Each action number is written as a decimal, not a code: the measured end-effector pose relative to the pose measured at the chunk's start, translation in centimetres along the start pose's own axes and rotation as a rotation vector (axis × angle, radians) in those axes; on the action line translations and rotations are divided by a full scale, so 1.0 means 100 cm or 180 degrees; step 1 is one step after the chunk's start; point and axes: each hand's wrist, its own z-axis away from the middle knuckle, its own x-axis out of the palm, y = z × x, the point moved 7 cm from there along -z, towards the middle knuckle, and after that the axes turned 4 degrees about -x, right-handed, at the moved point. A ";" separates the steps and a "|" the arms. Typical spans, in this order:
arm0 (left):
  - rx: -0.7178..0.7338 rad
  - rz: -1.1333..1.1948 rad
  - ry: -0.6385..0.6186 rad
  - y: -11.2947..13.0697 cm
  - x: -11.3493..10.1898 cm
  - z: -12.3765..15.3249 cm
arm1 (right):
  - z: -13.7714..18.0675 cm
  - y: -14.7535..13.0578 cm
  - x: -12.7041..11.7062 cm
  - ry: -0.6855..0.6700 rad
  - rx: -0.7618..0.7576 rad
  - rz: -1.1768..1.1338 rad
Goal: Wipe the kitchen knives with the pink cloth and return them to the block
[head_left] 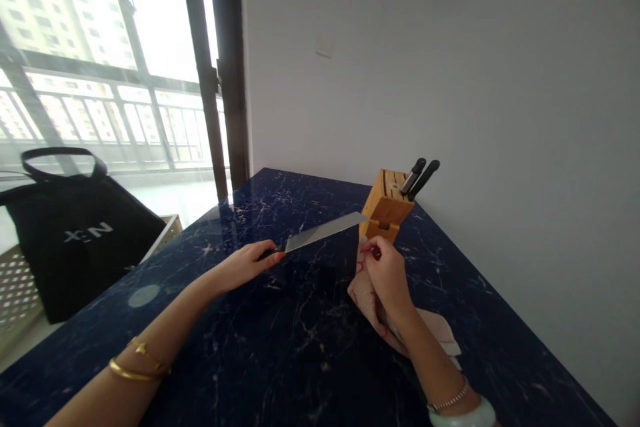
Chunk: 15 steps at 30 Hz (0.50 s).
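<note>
Knife [325, 231] in the left hand [256, 257], seen from the head camera. The left fingers are closed around the black handle [271, 252], whose greater part they cover; the blade projects from the thumb side of the grip, pointing rightward and slightly away from the person. It is held above the dark blue, marbled table [225, 340]. The blade's far end overlaps the left edge of the wooden knife block [373, 210] in this view; whether the two touch cannot be told. The left forearm extends from the lower left corner, palm turned down, thumb along the near side of the handle.

The right hand [389, 273] lies just in front of the block, its thumb and fingertips drawn together in a narrow pinch on the upper edge of a pinkish cloth [367, 297]. The cloth hangs from this pinch and spreads on the table beneath the right forearm, which rises from the lower right, back of the hand toward the camera. Two dark-handled utensils [424, 179] stand in the block's right-hand slots.
</note>
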 end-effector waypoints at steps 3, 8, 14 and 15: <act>-0.0125 -0.0052 0.0144 -0.001 0.006 -0.002 | 0.000 0.000 -0.004 0.0141 -0.0025 -0.0043; -0.0271 -0.0289 0.0460 -0.001 0.012 -0.005 | -0.001 0.001 -0.015 0.0487 0.0070 -0.0112; -0.0383 -0.0459 0.0610 0.001 0.024 -0.007 | 0.000 0.000 -0.022 0.0873 0.0121 -0.0316; -0.0410 -0.0478 0.0594 0.001 0.027 -0.007 | 0.001 0.000 -0.021 0.0887 0.0120 -0.0351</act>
